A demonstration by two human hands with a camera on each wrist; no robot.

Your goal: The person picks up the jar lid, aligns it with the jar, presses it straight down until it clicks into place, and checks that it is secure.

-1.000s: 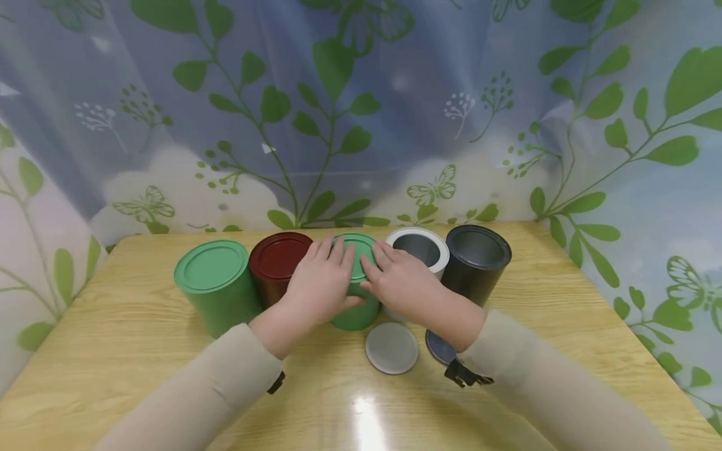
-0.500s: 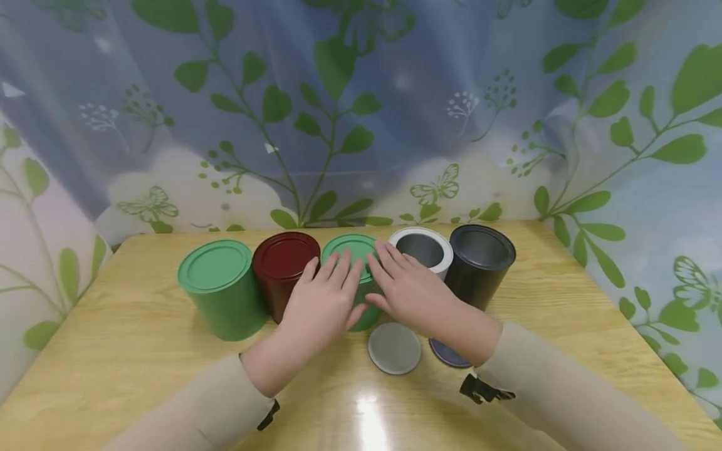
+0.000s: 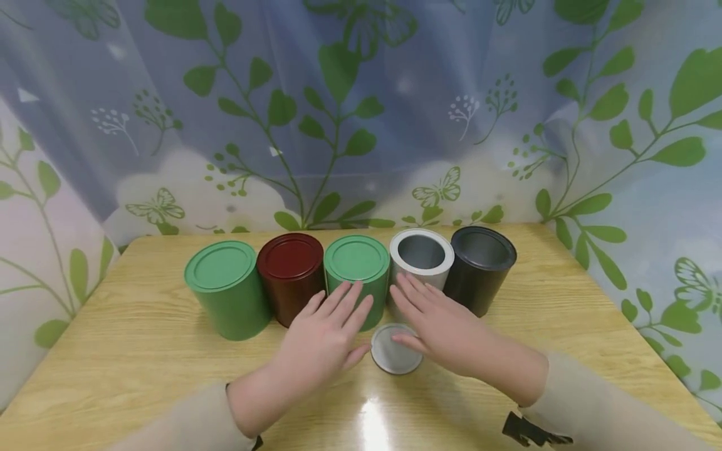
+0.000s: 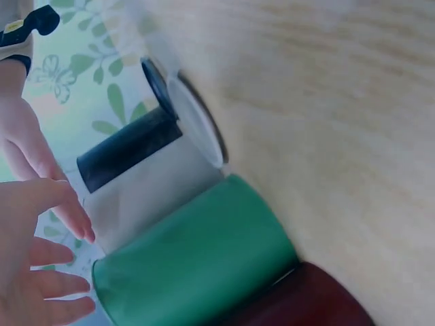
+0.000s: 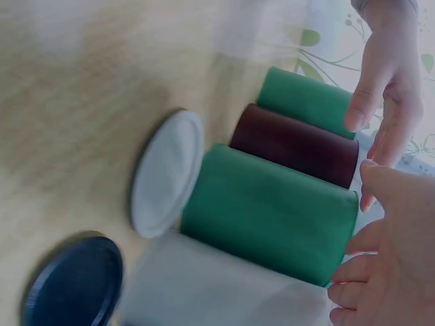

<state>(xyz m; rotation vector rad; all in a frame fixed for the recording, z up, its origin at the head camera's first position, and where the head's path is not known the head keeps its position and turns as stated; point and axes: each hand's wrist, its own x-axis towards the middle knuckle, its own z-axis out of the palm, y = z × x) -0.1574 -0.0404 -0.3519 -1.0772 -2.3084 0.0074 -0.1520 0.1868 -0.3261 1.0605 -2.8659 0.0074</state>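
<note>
Five canisters would exceed my count, so several canisters stand in a row on the table. My left hand [image 3: 323, 341] hovers with fingers extended in front of the lidded middle green canister [image 3: 358, 258], holding nothing. My right hand [image 3: 451, 329] is over the grey lid [image 3: 392, 356], its straight fingertips overlapping the front of the white canister [image 3: 422, 270]. That canister is uncovered, as is the black canister [image 3: 479, 285] beside it. To the left stand a lidded dark red canister [image 3: 290, 258] and another lidded green canister [image 3: 221, 267]. A dark lid [image 5: 76, 285], hidden behind my right hand in the head view, lies flat.
The canisters line the back of the wooden table [image 3: 113, 351]. Behind them hangs a leaf-patterned curtain [image 3: 361, 125], which also runs down both sides of the table.
Both hands have drawn back toward me from above the middle green canister and spread apart, the right one shifting rightward. The canisters and the grey lid stay in place.
</note>
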